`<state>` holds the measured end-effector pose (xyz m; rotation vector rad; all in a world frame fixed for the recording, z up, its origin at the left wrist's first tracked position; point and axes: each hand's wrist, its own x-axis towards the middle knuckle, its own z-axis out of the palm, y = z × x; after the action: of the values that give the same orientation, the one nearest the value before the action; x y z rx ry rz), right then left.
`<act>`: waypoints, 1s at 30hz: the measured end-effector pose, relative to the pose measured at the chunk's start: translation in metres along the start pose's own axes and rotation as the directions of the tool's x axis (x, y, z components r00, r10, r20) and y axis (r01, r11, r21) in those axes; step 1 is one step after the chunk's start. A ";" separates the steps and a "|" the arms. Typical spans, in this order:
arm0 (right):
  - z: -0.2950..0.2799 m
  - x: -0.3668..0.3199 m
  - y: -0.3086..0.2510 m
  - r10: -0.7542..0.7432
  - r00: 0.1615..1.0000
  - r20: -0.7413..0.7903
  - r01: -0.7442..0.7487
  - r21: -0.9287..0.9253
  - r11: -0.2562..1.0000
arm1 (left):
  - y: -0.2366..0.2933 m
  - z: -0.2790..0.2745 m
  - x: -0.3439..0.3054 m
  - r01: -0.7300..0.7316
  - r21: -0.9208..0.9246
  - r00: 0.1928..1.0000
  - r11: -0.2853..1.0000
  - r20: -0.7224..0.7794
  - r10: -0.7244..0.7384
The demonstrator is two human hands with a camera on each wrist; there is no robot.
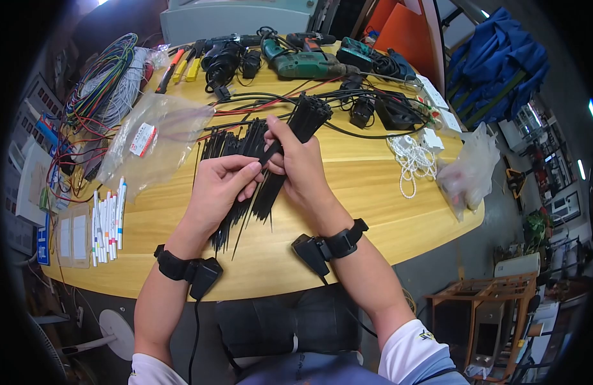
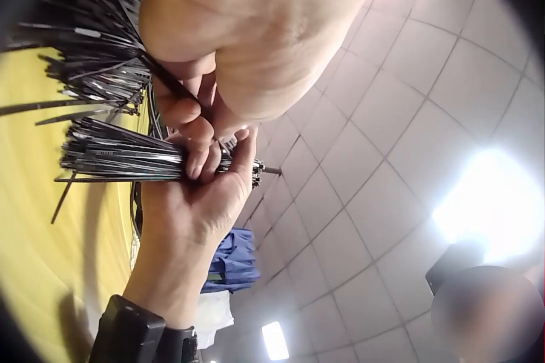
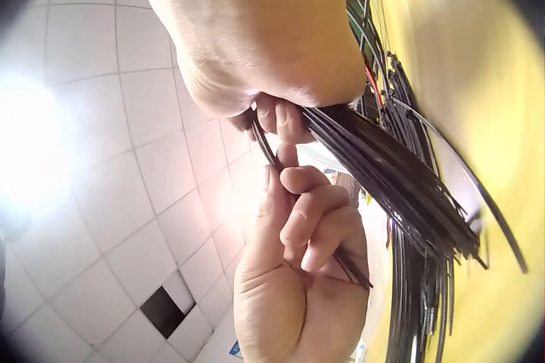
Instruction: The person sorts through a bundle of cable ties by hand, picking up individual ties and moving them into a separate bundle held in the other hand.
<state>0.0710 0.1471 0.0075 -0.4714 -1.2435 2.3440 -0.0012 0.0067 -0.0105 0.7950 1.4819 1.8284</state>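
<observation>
My right hand (image 1: pixel 301 163) grips a thick bundle of black cable ties (image 1: pixel 312 114), its heads pointing up and away and its tails hanging below the palm. Between the thumb and fingers of my left hand (image 1: pixel 222 186) are a few dark cable ties (image 3: pixel 266 143), which stretch across to the right hand's fingers. In the left wrist view the bundle (image 2: pixel 119 154) sticks out sideways from the right hand (image 2: pixel 200 201). More loose cable ties (image 1: pixel 229 144) lie on the table just behind and below the left hand.
Power drills (image 1: pixel 303 65) and black cords line the table's back. A clear plastic bag (image 1: pixel 165 128) and several markers (image 1: pixel 108 221) lie left, near coiled wires (image 1: pixel 107 77). White beaded cord (image 1: pixel 409 163) and a bag (image 1: pixel 470 170) sit at right.
</observation>
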 end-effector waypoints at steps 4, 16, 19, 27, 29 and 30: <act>-0.005 0.005 0.006 -0.017 0.999 0.030 0.014 0.095 0.995 | 0.000 0.001 -0.001 -0.004 -0.002 1.000 1.000 0.011 0.004; -0.017 0.015 0.001 -0.217 0.975 -0.051 0.222 0.213 0.951 | 0.001 0.004 0.002 -0.007 -0.066 0.995 0.998 -0.095 0.000; -0.010 0.014 -0.009 -0.212 0.970 -0.115 0.237 0.295 0.926 | -0.002 -0.013 0.006 -0.009 0.166 0.979 0.986 -0.198 0.042; -0.030 0.019 -0.008 -0.126 0.985 0.117 0.057 0.469 0.881 | -0.006 -0.017 0.003 0.233 0.552 0.933 0.801 -0.359 -0.025; -0.028 0.018 -0.009 -0.119 0.987 0.108 0.056 0.461 0.885 | -0.001 -0.016 0.004 0.268 0.545 0.930 0.794 -0.362 -0.065; -0.028 0.018 -0.009 -0.117 0.988 0.105 0.056 0.459 0.886 | -0.001 -0.017 0.004 0.276 0.543 0.933 0.793 -0.349 -0.085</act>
<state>0.0719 0.1808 -0.0015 -0.1030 -0.7018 2.5105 -0.0170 -0.0002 -0.0144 0.6167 2.3079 1.3877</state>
